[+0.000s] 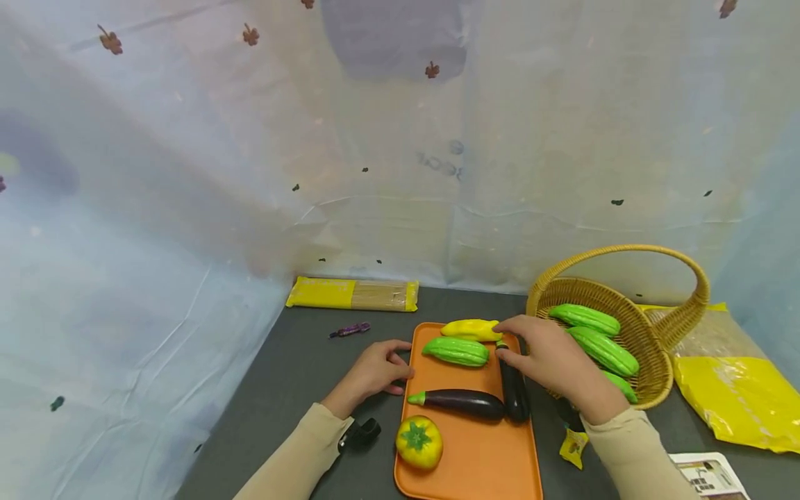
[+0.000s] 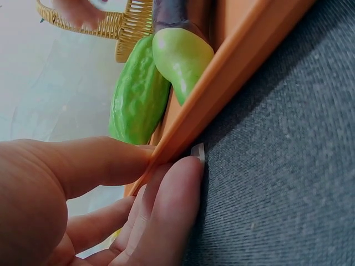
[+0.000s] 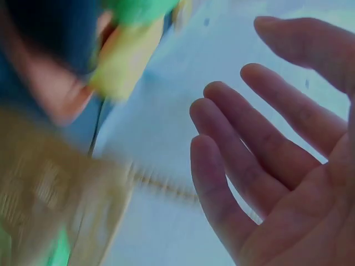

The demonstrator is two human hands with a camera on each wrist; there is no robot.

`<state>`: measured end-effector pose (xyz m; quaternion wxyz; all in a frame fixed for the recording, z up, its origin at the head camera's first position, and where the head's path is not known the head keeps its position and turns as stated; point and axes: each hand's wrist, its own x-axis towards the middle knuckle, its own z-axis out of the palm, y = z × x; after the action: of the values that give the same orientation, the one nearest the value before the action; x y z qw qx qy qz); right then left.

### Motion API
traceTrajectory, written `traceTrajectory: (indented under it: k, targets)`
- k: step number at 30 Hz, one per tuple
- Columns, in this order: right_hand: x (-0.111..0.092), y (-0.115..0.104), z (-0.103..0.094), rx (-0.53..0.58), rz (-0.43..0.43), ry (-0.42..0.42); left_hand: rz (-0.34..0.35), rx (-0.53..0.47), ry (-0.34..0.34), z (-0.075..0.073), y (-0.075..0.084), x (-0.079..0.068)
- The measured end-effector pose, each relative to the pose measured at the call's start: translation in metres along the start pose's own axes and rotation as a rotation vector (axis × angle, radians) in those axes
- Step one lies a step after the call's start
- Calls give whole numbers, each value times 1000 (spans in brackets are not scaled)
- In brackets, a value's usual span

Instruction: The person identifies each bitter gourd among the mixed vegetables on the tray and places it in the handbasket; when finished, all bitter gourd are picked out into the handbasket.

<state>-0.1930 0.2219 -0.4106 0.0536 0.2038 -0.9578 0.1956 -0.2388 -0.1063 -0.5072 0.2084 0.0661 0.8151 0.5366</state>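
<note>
An orange tray [image 1: 475, 458] lies on the dark table. My left hand [image 1: 375, 371] pinches its left rim, thumb inside and fingers outside, as the left wrist view shows. On the tray are a green bitter melon [image 1: 456, 351], a long yellow vegetable [image 1: 469, 329], two eggplants, one lying crosswise [image 1: 465, 403] and one lengthwise [image 1: 515, 389], and a yellow tomato-like fruit [image 1: 419, 442] with a green top. Over the tray's far right corner hovers my right hand [image 1: 550, 357], fingers spread and palm bare in the right wrist view.
A wicker basket [image 1: 656, 368] with a tall handle holds several bitter melons [image 1: 603, 349] right of the tray. Behind it lies a yellow bag [image 1: 737, 396]. A noodle pack [image 1: 353, 294], a purple wrapper [image 1: 350, 330], a small yellow packet [image 1: 573, 447] and a white package [image 1: 706, 472] surround the tray.
</note>
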Motion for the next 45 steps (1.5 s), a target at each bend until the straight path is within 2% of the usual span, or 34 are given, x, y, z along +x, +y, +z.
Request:
traceTrajectory:
  k: [3,6,14,21,25,38,45]
  targets:
    - [18,-15,15,35,-38,-32,3,7,2,0,1,0]
    - [32,-23,28,38,-40,-81,4,7,1,0,2,0]
    - [52,-25,52,-9,-6,-143,3,3,-1,0,2,1]
    - [56,-28,60,-73,18,-177,0,7,-9,1,1,1]
    - [57,-30,61,-98,29,-170,0,3,-7,1,2,0]
    - [61,-31,67,-86,20,-150,10,-11,-12,1,1,0]
    - [56,-33,62,-13,14,-172,12,-10,-8,0,1,-1]
